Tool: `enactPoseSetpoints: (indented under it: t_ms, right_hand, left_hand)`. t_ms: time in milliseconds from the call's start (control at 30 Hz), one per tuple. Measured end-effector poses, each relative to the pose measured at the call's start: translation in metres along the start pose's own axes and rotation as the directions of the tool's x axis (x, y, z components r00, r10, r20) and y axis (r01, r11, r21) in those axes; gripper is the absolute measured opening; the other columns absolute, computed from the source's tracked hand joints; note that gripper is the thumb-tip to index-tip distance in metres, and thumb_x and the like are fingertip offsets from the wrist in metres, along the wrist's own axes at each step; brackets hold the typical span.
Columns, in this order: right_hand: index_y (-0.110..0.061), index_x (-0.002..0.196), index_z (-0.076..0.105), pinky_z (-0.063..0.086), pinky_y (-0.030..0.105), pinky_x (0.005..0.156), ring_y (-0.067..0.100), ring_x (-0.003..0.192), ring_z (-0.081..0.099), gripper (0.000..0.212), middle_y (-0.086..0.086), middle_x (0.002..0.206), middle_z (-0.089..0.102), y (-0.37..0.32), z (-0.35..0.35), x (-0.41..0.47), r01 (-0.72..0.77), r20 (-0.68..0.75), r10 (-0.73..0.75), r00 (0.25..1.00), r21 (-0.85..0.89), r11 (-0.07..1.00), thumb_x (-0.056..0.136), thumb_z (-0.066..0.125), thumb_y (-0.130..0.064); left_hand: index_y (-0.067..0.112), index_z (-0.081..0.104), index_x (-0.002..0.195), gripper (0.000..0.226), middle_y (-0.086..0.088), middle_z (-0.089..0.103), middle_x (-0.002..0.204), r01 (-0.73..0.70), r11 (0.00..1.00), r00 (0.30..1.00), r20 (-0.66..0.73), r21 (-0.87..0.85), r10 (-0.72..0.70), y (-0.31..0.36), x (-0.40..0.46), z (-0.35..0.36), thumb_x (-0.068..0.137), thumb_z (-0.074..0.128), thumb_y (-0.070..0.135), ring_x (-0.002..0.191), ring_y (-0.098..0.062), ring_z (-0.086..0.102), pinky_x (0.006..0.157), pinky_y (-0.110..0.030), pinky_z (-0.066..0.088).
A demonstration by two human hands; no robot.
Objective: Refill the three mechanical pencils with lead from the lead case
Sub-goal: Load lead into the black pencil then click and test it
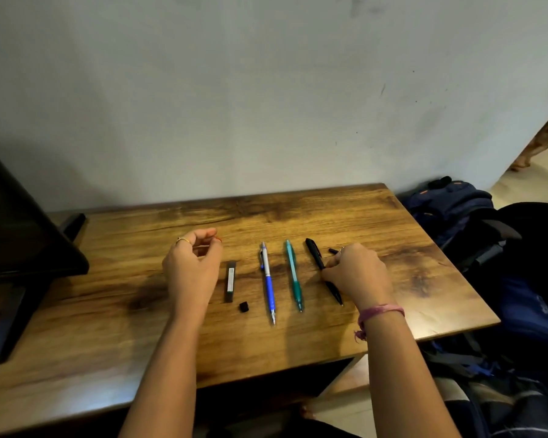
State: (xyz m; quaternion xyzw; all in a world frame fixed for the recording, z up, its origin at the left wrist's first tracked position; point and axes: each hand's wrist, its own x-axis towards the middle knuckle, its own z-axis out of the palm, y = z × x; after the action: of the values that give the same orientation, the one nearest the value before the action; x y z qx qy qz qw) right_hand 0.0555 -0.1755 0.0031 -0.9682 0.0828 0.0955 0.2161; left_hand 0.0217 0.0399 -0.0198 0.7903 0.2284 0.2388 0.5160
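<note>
Black mechanical pencil [323, 270] is being pinched by the right hand [355, 275] while the left hand [192, 267], fingers curled around something unidentifiable, is risking snapping any lead.

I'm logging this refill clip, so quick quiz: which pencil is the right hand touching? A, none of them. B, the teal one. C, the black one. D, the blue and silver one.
C: the right hand rests its fingers on the black pencil, the rightmost of the three, while the blue and silver pencil and the teal pencil lie untouched on the table.
</note>
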Motion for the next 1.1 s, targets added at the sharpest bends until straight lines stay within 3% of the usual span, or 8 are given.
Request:
enactPoseSetpoints:
  t_ms: [200, 333, 400, 533, 667, 800, 967, 1100]
  right_hand:
    - [-0.013, 0.099, 0.067, 0.057, 0.041, 0.078, 0.025, 0.086, 0.065, 0.024, 0.006, 0.092, 0.067, -0.004, -0.005, -0.006, 0.02, -0.045, -0.024, 0.999, -0.088, 0.996, 0.087, 0.066, -0.035]
    - [-0.019, 0.094, 0.071, 0.058, 0.028, 0.066, 0.012, 0.072, 0.065, 0.018, -0.002, 0.082, 0.067, -0.02, -0.004, -0.015, 0.237, -0.143, -0.247, 0.958, -0.081, 0.968, 0.092, 0.062, -0.034]
    - [-0.02, 0.096, 0.073, 0.058, 0.024, 0.068, 0.008, 0.075, 0.065, 0.016, -0.004, 0.086, 0.071, -0.033, 0.003, -0.02, 0.375, -0.069, -0.378, 0.923, -0.043, 0.926, 0.093, 0.061, -0.032]
    - [-0.023, 0.104, 0.074, 0.052, 0.038, 0.088, 0.016, 0.096, 0.063, 0.025, -0.002, 0.098, 0.073, -0.055, 0.023, -0.028, 0.596, 0.145, -0.582, 0.8, -0.074, 0.8, 0.087, 0.065, -0.039]
    - [-0.024, 0.108, 0.07, 0.032, 0.044, 0.095, 0.02, 0.11, 0.053, 0.027, -0.003, 0.102, 0.068, -0.065, 0.041, -0.034, 0.648, 0.186, -0.621, 0.762, -0.205, 0.734, 0.088, 0.063, -0.041]
    - [-0.022, 0.104, 0.071, 0.028, 0.045, 0.096, 0.019, 0.11, 0.054, 0.022, -0.003, 0.103, 0.068, -0.067, 0.046, -0.035, 0.653, 0.196, -0.623, 0.757, -0.262, 0.711, 0.091, 0.06, -0.036]
    - [-0.019, 0.105, 0.07, 0.035, 0.041, 0.093, 0.021, 0.109, 0.055, 0.022, 0.0, 0.103, 0.068, -0.068, 0.046, -0.035, 0.668, 0.214, -0.633, 0.744, -0.237, 0.706, 0.09, 0.061, -0.034]
    - [-0.014, 0.105, 0.069, 0.05, 0.037, 0.087, 0.023, 0.102, 0.06, 0.024, 0.006, 0.101, 0.068, -0.069, 0.041, -0.035, 0.683, 0.238, -0.642, 0.729, -0.179, 0.709, 0.088, 0.065, -0.03]
  left_hand:
    - [0.026, 0.067, 0.103, 0.017, 0.014, 0.066, 0.092, 0.024, 1.0, 1.0, 0.01, -0.015, -0.023, -0.001, 0.001, -0.001, 0.089, 0.064, 0.017, 0.082, 0.006, 0.058, 0.061, -0.006, 0.039]
    - [0.028, 0.067, 0.101, 0.016, 0.016, 0.064, 0.089, 0.046, 0.999, 0.999, 0.009, -0.019, -0.046, -0.001, 0.003, -0.002, 0.089, 0.064, 0.017, 0.08, 0.006, 0.057, 0.06, -0.007, 0.038]
    - [0.027, 0.067, 0.1, 0.016, 0.016, 0.065, 0.089, 0.058, 0.998, 0.998, 0.008, -0.027, -0.058, -0.002, 0.003, -0.001, 0.088, 0.065, 0.017, 0.079, 0.006, 0.058, 0.059, -0.006, 0.038]
    - [0.022, 0.07, 0.099, 0.014, 0.011, 0.066, 0.086, 0.065, 0.998, 0.998, 0.007, -0.015, -0.065, -0.004, 0.004, 0.0, 0.087, 0.066, 0.015, 0.075, 0.004, 0.058, 0.054, -0.001, 0.037]
    - [0.019, 0.071, 0.095, 0.011, 0.008, 0.065, 0.082, 0.068, 0.996, 0.997, 0.025, 0.048, -0.07, -0.005, 0.005, -0.002, 0.086, 0.066, 0.015, 0.07, 0.005, 0.054, 0.056, -0.005, 0.036]
    - [0.019, 0.072, 0.096, 0.011, 0.012, 0.063, 0.081, 0.11, 0.984, 0.99, 0.072, 0.139, -0.121, -0.008, 0.005, -0.005, 0.087, 0.066, 0.021, 0.071, 0.006, 0.052, 0.055, -0.011, 0.034]
    - [0.016, 0.069, 0.091, 0.022, 0.013, 0.06, 0.075, 0.091, 0.958, 0.98, 0.147, 0.273, -0.136, -0.009, 0.005, -0.008, 0.081, 0.073, 0.035, 0.072, -0.004, 0.054, 0.055, -0.016, 0.036]
    - [0.017, 0.066, 0.095, 0.033, 0.004, 0.064, 0.086, 0.079, 0.915, 0.936, 0.288, 0.395, -0.205, -0.007, 0.002, -0.009, 0.076, 0.076, 0.043, 0.08, -0.012, 0.059, 0.059, -0.022, 0.041]
